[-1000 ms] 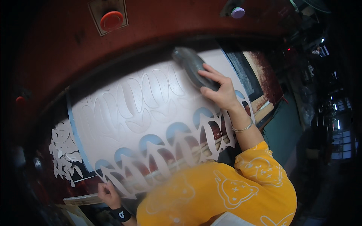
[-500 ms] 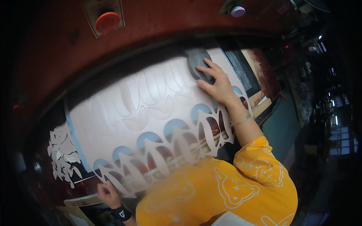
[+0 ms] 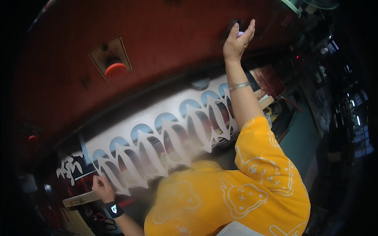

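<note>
A pale sheet (image 3: 147, 151) with rows of leaf-shaped cut-outs hangs over the front edge of the machine bed. My left hand (image 3: 103, 188) is closed at its near left corner, with the sheet's edge between the fingers. My right hand (image 3: 239, 41) is raised to the red machine front, fingers apart around a purple button (image 3: 240, 34) that shows between thumb and fingers. Whether it is pressed down I cannot see. Below, a dark grey rounded block (image 3: 200, 82), like a cutting die, lies on the sheet, partly hidden by the red machine head (image 3: 169, 43).
A red mushroom button (image 3: 115, 70) sticks out from the machine front. Loose pale cut pieces (image 3: 70, 169) lie in a pile left of the sheet. Wooden strips (image 3: 80, 198) edge the bed. A green surface (image 3: 297, 126) is at the right.
My right hand has left the grey block and gone up to the purple button. My left hand has shifted slightly left and up. The view has tilted up, showing more of the red machine head.
</note>
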Available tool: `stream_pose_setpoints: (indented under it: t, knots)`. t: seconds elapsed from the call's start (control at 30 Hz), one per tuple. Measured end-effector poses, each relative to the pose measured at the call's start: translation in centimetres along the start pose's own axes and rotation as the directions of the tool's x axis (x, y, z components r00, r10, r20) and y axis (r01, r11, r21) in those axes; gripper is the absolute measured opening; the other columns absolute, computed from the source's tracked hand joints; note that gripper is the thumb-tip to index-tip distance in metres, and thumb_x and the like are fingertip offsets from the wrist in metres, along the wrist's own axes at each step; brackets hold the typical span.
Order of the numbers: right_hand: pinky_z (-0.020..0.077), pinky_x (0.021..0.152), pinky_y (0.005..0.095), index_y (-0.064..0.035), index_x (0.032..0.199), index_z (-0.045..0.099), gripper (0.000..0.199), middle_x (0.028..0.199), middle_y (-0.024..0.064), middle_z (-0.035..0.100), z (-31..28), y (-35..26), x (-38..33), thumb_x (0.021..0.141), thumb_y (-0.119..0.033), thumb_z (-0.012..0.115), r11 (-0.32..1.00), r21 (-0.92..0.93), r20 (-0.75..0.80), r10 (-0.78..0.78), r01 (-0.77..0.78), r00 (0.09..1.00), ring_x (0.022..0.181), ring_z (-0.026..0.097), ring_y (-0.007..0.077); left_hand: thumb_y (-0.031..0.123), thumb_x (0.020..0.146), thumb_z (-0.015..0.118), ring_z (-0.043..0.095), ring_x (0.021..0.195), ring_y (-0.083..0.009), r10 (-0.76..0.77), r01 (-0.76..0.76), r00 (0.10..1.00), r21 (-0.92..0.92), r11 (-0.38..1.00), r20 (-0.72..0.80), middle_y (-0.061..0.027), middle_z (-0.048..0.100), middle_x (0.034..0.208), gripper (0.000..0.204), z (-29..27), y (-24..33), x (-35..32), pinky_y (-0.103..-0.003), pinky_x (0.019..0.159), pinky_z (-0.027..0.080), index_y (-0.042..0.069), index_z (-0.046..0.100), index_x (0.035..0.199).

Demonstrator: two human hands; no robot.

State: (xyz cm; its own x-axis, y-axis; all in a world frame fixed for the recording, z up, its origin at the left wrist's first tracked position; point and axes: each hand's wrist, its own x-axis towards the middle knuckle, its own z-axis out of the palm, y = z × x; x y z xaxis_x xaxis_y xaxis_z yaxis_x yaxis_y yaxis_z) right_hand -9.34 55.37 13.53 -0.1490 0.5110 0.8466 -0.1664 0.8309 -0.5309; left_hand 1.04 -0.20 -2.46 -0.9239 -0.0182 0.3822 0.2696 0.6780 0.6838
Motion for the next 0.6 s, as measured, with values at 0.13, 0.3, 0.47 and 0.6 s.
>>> stream_pose_setpoints:
  t: [0.13,0.3,0.47,0.6]
  knots:
    - [0.0181,0.111,0.0421,0.0035,0.141,0.021,0.070,0.144,0.0258,0.025,-6.9,0.8,-4.1,0.092,-0.036,0.051,0.985,0.113,0.089,0.121,-0.130,0.989,0.135,0.023,0.0366,0.017,0.089,0.059,0.032,0.049,-0.0112,0.029,-0.028,0.999,0.021,0.999,-0.039,-0.0037,0.034,0.053,0.035,0.4,-0.6,-0.3,-0.030,0.045,0.028,0.002,0.039,0.064]
    - [0.0373,0.091,0.0359,-0.0063,0.097,0.064,0.022,0.109,0.0112,0.054,-17.3,-1.6,-11.8,0.081,-0.022,0.064,0.980,-0.142,0.931,0.085,0.140,0.354,0.102,0.053,0.0274,0.020,0.089,0.060,0.032,0.051,-0.0085,-0.035,0.034,0.998,-0.018,0.999,-0.043,-0.0014,0.035,0.053,0.038,0.6,-1.1,-0.1,-0.028,0.046,0.028,0.002,0.039,0.062]
    - [0.0321,0.091,0.0422,-0.0138,0.099,0.067,0.028,0.109,0.0099,0.055,-20.3,-4.6,-16.3,0.077,-0.030,0.066,0.930,-0.068,0.938,-0.063,0.360,0.341,0.103,0.052,0.0237,0.021,0.089,0.060,0.032,0.052,-0.0070,-0.024,0.023,0.999,-0.017,1.000,-0.043,0.0005,0.036,0.054,0.039,0.6,-1.0,0.1,-0.026,0.047,0.028,0.003,0.040,0.062]
    - [0.0299,0.091,0.0421,-0.0122,0.104,0.066,0.032,0.113,0.0112,0.054,-20.5,-5.8,-16.2,0.078,-0.032,0.064,0.941,-0.168,0.956,0.082,0.294,0.283,0.106,0.051,0.0234,0.021,0.089,0.060,0.031,0.053,-0.0070,-0.008,0.007,1.000,-0.046,0.999,-0.021,0.0010,0.035,0.055,0.039,0.6,-1.3,0.3,-0.026,0.047,0.027,0.004,0.040,0.062]
